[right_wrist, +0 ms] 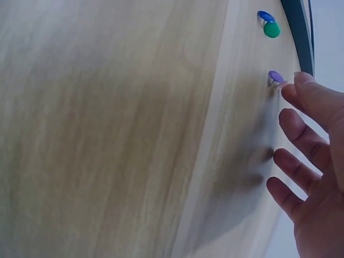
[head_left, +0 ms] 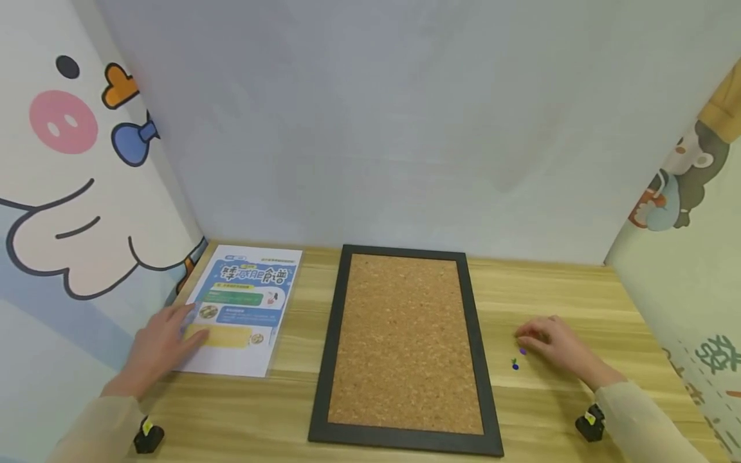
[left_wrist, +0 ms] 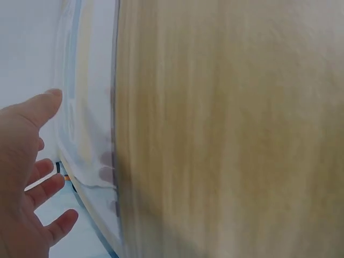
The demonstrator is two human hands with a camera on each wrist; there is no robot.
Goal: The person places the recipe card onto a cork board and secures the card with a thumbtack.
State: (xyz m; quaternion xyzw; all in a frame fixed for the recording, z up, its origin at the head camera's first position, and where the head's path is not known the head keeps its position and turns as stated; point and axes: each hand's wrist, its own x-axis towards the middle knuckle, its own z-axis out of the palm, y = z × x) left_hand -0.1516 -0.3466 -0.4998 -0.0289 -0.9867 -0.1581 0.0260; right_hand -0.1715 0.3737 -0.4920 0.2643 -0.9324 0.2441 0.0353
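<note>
On the table's left lies a printed sheet (head_left: 240, 308), white with blue, green and yellow blocks. My left hand (head_left: 164, 347) is over its left edge with fingers spread; the left wrist view shows this hand (left_wrist: 32, 166) holding nothing. To the right, my right hand (head_left: 552, 347) hovers low beside a few small thumbtacks. In the right wrist view a purple thumbtack (right_wrist: 276, 76) lies by the thumb and index tips. A pale bit shows at those tips; whether they pinch it is unclear. A blue thumbtack (right_wrist: 265, 16) and a green thumbtack (right_wrist: 272, 29) lie farther off.
A cork board (head_left: 405, 347) in a black frame (head_left: 480, 360) lies mid-table, between both hands. Behind stands a plain pale wall (head_left: 393, 128). Cartoon-printed panels (head_left: 64, 193) flank the wooden table (head_left: 550, 289) on both sides.
</note>
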